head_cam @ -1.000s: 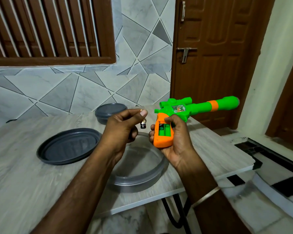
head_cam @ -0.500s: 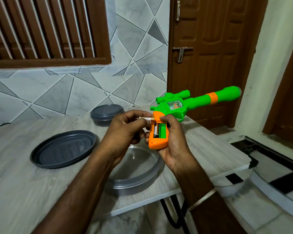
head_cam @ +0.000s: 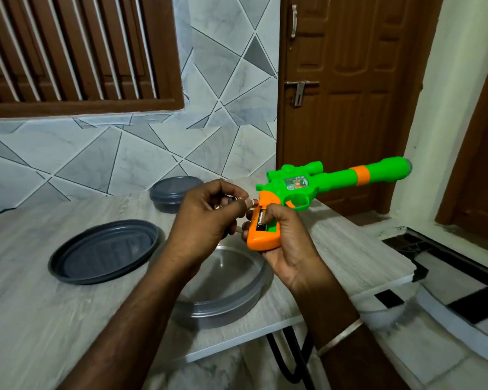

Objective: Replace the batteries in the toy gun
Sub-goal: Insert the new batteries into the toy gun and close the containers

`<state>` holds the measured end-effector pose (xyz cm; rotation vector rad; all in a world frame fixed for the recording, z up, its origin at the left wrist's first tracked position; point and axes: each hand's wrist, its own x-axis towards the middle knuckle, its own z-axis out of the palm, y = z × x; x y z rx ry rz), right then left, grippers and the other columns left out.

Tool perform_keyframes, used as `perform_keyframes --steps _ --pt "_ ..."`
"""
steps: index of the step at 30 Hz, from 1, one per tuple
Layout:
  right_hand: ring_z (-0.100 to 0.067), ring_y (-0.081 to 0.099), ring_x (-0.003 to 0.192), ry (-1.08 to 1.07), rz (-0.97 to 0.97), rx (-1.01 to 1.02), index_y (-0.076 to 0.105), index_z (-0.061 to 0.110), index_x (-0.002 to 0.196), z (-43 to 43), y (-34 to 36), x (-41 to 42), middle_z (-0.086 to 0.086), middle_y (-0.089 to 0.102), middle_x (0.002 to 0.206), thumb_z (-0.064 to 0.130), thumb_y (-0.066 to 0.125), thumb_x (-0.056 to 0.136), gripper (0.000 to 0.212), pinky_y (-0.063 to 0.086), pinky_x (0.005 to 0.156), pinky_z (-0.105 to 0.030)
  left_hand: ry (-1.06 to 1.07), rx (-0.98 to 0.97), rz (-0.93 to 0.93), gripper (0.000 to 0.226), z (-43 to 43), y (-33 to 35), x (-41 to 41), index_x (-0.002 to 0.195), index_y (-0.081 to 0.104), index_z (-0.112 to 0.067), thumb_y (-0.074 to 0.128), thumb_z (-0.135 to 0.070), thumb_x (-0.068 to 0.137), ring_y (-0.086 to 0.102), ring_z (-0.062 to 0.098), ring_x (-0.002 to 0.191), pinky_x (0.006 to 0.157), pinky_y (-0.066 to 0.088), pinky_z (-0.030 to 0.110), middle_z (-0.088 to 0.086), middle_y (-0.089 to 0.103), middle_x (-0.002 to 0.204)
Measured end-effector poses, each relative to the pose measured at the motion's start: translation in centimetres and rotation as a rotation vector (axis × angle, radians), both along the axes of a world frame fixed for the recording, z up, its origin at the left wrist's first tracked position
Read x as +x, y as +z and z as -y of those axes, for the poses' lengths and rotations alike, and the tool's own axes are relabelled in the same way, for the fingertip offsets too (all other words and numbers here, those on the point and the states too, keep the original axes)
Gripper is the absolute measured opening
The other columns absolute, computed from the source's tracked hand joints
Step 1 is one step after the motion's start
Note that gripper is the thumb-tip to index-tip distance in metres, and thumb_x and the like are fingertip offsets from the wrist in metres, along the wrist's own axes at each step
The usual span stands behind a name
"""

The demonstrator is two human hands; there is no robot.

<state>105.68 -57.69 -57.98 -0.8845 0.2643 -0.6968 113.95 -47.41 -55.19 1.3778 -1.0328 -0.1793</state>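
A green toy gun (head_cam: 333,180) with an orange grip points to the right above the table. My right hand (head_cam: 285,243) holds it by the orange grip (head_cam: 264,240), whose battery compartment is open toward me. One black battery (head_cam: 259,220) lies in the left slot; my right thumb covers the slot beside it. My left hand (head_cam: 206,220) pinches a second battery (head_cam: 252,202) between thumb and forefinger, its tip at the top edge of the grip. Something small and metallic shows among my left fingers; I cannot tell what it is.
On the grey wood-look table (head_cam: 40,305) lie a dark grey lid (head_cam: 104,250) to the left, an open clear-bottomed container (head_cam: 223,302) under my hands, and a closed dark container (head_cam: 175,192) at the back. The table's edge runs close on the right; a brown door (head_cam: 350,94) stands behind.
My left hand carried the battery from beside the grip to the grip's top edge. One battery now sits in the compartment. My right hand raised the gun a little.
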Motion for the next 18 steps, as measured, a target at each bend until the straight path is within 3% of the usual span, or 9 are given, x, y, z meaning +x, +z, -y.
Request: perform_keyframes --steps 1,3,7,12,15,18 --pt "-0.025 0.055 0.062 0.001 -0.007 -0.014 0.055 0.001 0.082 -0.1 0.2 -0.1 -0.012 0.057 0.072 0.004 0.048 0.074 0.011 0.050 0.048 -0.026 -0.007 0.000 -0.001 0.007 0.0 -0.1 0.0 0.095 0.072 -0.004 0.072 -0.007 0.089 0.048 0.010 0.045 0.043 0.034 0.018 0.015 0.055 0.071" --pt "-0.023 0.057 0.056 -0.007 -0.004 -0.022 0.056 0.006 0.080 0.0 0.4 0.0 -0.012 0.057 0.070 0.003 0.044 0.088 0.014 0.049 0.046 -0.027 -0.025 -0.011 -0.008 0.006 -0.1 -0.1 -0.3 0.094 0.073 -0.002 0.071 -0.004 0.088 0.046 0.008 0.044 0.043 0.033 0.017 0.006 0.053 0.064" --pt "-0.024 0.056 0.063 -0.016 0.018 0.018 0.055 0.008 0.082 0.0 0.3 0.8 -0.016 0.054 0.078 0.003 0.045 0.086 0.013 0.050 0.050 -0.028 -0.033 0.001 0.064 0.012 -0.3 0.1 -0.7 0.090 0.073 0.003 0.062 0.005 0.091 0.048 0.006 0.044 0.044 0.035 0.013 -0.004 0.060 0.056" --pt "-0.018 0.058 0.059 -0.065 -0.019 0.035 0.057 0.011 0.072 0.2 -0.1 1.2 -0.011 0.057 0.071 0.002 0.045 0.085 0.019 0.051 0.051 -0.025 0.070 0.124 0.407 0.012 -0.5 0.2 -0.7 0.081 0.077 -0.017 0.065 -0.018 0.083 0.064 0.007 0.061 0.055 0.046 0.023 -0.002 0.073 0.071" --pt "-0.021 0.059 0.070 -0.054 -0.019 0.045 0.060 0.010 0.080 0.3 -0.5 1.4 -0.015 0.058 0.083 0.006 0.045 0.085 0.016 0.050 0.057 -0.024 0.121 0.138 0.547 0.016 -0.6 0.1 -0.7 0.084 0.077 -0.019 0.063 -0.026 0.081 0.067 0.011 0.070 0.062 0.052 0.031 -0.003 0.072 0.075" --pt "-0.022 0.059 0.074 -0.038 -0.014 0.042 0.060 0.011 0.082 0.3 -0.5 1.4 -0.014 0.059 0.086 0.009 0.044 0.085 0.016 0.048 0.064 -0.029 0.149 0.142 0.681 0.019 -0.7 0.5 -1.0 0.090 0.078 -0.020 0.063 -0.029 0.083 0.061 0.008 0.073 0.064 0.046 0.022 -0.005 0.068 0.076"
